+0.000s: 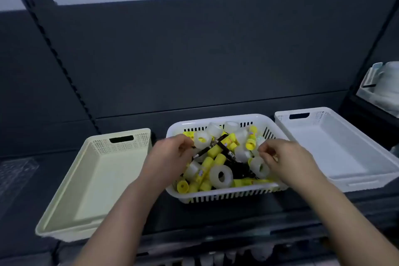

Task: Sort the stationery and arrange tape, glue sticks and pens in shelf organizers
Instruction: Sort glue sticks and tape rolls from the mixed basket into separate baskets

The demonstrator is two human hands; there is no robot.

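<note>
both hands dip into the heaped basket (226, 197), the left hand (170, 153) pinching a black pen (201, 153), the right hand (280, 157) curled, its hold unclear, and dragging that pen from the tangle could spill tape rolls (221, 176) or glue sticks (204, 171) onto the shelf (248, 218).

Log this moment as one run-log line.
phase: sorting start | left hand: on a pen | right hand: over tape rolls | middle basket: full | side trays: nothing inside
</note>
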